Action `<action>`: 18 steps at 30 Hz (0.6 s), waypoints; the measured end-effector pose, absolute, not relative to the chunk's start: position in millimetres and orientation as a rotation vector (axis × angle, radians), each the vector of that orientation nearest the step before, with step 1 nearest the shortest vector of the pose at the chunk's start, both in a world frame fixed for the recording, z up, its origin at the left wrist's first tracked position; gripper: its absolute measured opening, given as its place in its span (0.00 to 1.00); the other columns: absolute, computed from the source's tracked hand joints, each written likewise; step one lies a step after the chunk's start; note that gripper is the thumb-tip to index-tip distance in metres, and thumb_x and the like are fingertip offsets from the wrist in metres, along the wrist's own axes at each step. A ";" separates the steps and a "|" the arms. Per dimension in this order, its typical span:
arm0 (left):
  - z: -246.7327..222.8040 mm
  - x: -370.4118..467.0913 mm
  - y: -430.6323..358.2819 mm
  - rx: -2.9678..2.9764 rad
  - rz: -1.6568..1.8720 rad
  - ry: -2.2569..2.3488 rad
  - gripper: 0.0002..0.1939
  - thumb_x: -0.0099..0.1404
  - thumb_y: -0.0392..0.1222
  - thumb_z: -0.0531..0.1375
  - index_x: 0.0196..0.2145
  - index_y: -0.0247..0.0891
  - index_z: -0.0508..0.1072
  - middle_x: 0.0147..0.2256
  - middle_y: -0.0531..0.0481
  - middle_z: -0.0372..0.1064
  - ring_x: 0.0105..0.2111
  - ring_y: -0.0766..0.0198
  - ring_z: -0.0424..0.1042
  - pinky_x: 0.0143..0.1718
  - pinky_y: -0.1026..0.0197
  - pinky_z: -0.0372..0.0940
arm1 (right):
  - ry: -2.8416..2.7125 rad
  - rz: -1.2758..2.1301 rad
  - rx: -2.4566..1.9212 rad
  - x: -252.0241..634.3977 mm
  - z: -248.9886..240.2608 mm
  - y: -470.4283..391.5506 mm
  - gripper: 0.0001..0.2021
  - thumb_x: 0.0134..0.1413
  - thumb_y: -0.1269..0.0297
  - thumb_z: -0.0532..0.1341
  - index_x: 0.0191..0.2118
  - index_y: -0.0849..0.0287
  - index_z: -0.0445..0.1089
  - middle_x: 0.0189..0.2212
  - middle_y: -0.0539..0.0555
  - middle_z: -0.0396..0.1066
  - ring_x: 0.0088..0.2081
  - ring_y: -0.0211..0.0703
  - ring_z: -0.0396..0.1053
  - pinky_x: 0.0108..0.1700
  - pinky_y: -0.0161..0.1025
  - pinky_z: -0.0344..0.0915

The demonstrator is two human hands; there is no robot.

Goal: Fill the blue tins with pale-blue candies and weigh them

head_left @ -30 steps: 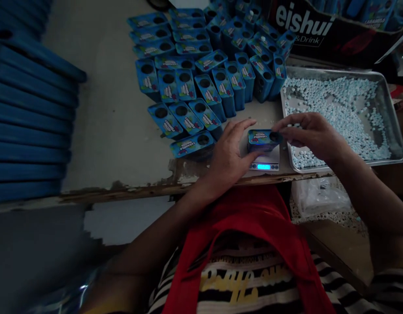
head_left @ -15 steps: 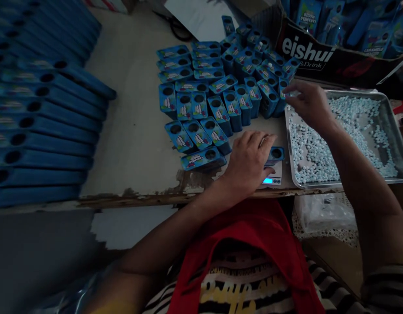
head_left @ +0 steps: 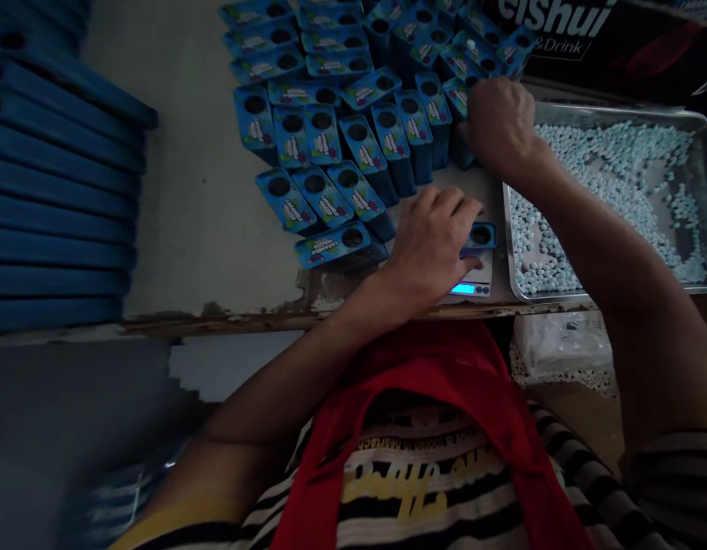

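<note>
1. The bare left hand (head_left: pixel 430 241) arched over a small blue rectangular container (head_left: pixel 480 235) with a dark round hole in its printed top, thumb on the near side, other fingers across the far side.
2. Beneath those fingers sat a flat, pale digital scale (head_left: pixel 484 267) with a glowing blue display.
3. The bare right hand (head_left: pixel 499 126) bent down at the crowded upright blue printed boxes (head_left: pixel 358 195), its fingertips hidden.
4. Right of both hands' fingers lay a shallow rectangular metal tray (head_left: pixel 551 297) of small, round, pale-blue and white pellets (head_left: pixel 640 202).
5. Beyond the right fingers stood a black carton (head_left: pixel 645 46) with white lettering.
</note>
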State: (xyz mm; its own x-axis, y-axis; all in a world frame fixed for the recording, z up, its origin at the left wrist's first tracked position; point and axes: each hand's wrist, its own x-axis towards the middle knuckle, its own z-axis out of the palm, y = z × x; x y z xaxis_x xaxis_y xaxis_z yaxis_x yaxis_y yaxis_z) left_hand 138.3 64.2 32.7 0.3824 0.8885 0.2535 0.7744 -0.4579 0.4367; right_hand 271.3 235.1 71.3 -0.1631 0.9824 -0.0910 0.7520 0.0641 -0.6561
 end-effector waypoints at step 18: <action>111.5 7.0 21.2 2.327 1.162 1.683 0.26 0.73 0.64 0.70 0.57 0.42 0.83 0.52 0.43 0.83 0.55 0.39 0.84 0.59 0.34 0.78 | -2.678 0.152 -1.660 361.9 73.9 43.5 0.13 0.77 0.58 0.61 0.48 0.53 0.85 0.33 0.57 0.86 0.31 0.51 0.79 0.33 0.44 0.50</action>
